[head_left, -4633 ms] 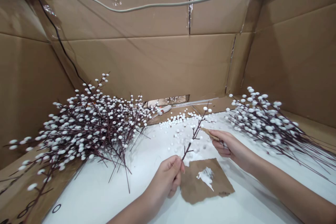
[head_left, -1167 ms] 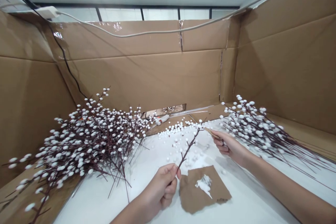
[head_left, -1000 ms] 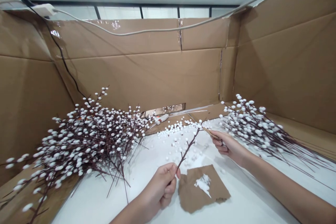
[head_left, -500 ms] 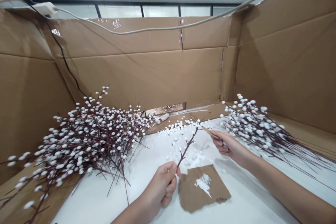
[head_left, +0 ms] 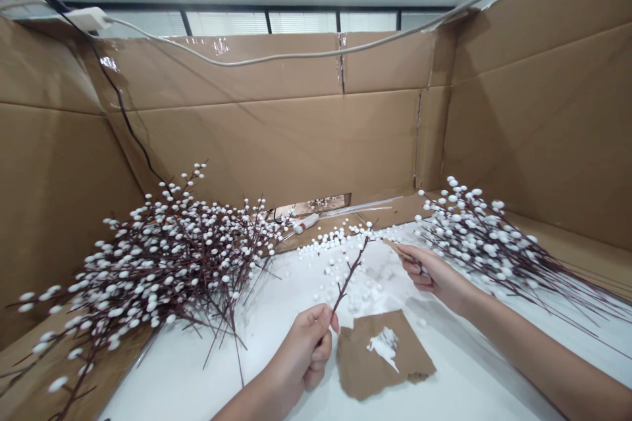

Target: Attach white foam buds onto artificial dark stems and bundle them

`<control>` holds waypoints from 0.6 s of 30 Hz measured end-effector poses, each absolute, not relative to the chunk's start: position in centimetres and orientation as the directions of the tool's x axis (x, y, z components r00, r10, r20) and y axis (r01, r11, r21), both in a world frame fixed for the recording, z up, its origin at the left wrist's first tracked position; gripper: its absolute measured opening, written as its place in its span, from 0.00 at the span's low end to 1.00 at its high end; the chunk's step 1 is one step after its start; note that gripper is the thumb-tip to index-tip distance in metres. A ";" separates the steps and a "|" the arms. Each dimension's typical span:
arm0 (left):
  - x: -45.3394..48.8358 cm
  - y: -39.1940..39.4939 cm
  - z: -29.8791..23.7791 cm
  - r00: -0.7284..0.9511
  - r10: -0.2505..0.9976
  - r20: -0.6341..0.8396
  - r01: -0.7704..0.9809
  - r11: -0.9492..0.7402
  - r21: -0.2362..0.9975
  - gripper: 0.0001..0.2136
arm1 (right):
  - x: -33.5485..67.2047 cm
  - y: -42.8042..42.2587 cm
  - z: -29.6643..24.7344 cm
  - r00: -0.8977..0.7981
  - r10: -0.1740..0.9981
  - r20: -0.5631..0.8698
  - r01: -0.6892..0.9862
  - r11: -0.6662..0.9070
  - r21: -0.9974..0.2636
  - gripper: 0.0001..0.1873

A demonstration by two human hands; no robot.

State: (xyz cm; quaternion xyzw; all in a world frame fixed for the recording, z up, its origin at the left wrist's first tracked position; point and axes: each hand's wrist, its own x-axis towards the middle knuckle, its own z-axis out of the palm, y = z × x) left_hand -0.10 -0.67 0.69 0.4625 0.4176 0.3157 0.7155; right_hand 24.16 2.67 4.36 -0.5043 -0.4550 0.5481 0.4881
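My left hand (head_left: 311,345) is closed around the lower end of a dark brown twig (head_left: 349,274), which leans up and to the right with short bare side stubs. My right hand (head_left: 427,273) pinches a flat tan strip (head_left: 395,248), perhaps of cardboard or wood. Its tip points left, a little apart from the twig's top. Below and between the hands lies a torn piece of cardboard (head_left: 358,375) with a smear of white paste (head_left: 384,346) on it. Loose white balls (head_left: 320,243) are scattered on the table behind the twig.
A big heap of white-berried branches (head_left: 172,263) covers the left side, and a smaller bundle (head_left: 484,237) lies at right. At the back are a white glue gun (head_left: 306,223) and clear sticks (head_left: 363,205). Cardboard walls (head_left: 266,145) enclose the white table (head_left: 276,322); a cable (head_left: 276,58) hangs across.
The twig's top has tilted slightly to the left, leaving a wider gap to the strip. Both hands are almost where they were, their grips unchanged.
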 end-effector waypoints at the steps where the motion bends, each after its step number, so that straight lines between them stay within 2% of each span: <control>1: -0.1 -0.6 0.6 0.450 0.838 -0.308 -0.068 0.376 0.924 0.20 | 24.2 2.7 4.3 -0.007 0.994 -0.108 -0.082 -0.108 -0.991 0.19; 11: -0.6 -0.4 0.9 0.517 0.789 -0.333 -0.023 0.402 0.915 0.17 | 24.9 3.2 4.6 0.161 0.983 -0.083 -0.198 -0.050 -0.979 0.14; 18: -1.1 0.0 0.8 0.569 0.750 -0.338 -0.070 0.453 0.889 0.16 | 24.9 3.1 4.8 0.119 0.985 -0.128 -0.206 -0.102 -0.973 0.14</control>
